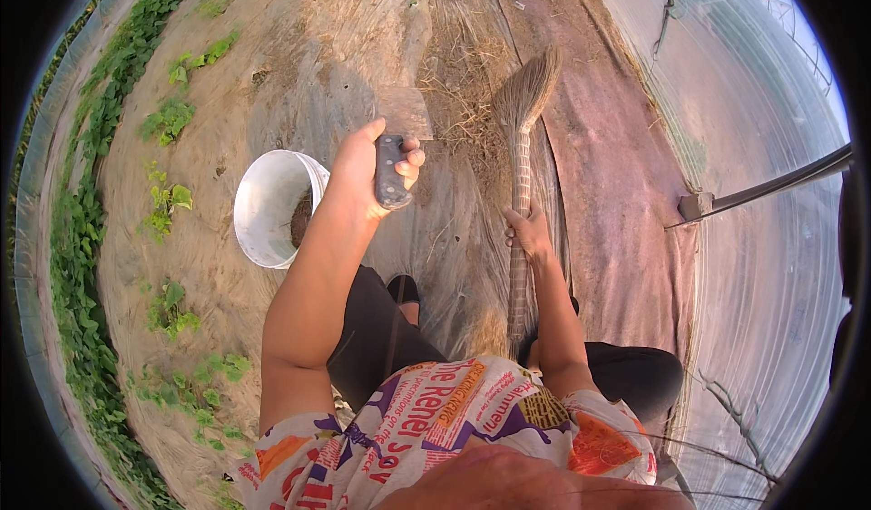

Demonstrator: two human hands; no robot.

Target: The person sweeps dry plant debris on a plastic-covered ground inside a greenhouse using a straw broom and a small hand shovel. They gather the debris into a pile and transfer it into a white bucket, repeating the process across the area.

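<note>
My left hand [378,166] grips the black riveted handle of a worn knife with a broad, squarish blade [405,112], like a cleaver. The blade points away from me, above the ground sheet. In my right hand [529,234] is the bound handle of a straw broom [522,170]; its bristles fan out at the far end, near dry straw debris [469,101] on the sheet. A white plastic bucket [262,210] is left of my left forearm, its mouth towards me, with dark material inside that my arm partly hides.
Dusty plastic sheeting [435,238] covers the ground, with a reddish-brown fabric strip [605,170] on the right. Beyond that strip rises a clear plastic greenhouse wall [762,251] with a dark pole [782,183] set at a block. Low green plants [167,118] grow in rows on the left.
</note>
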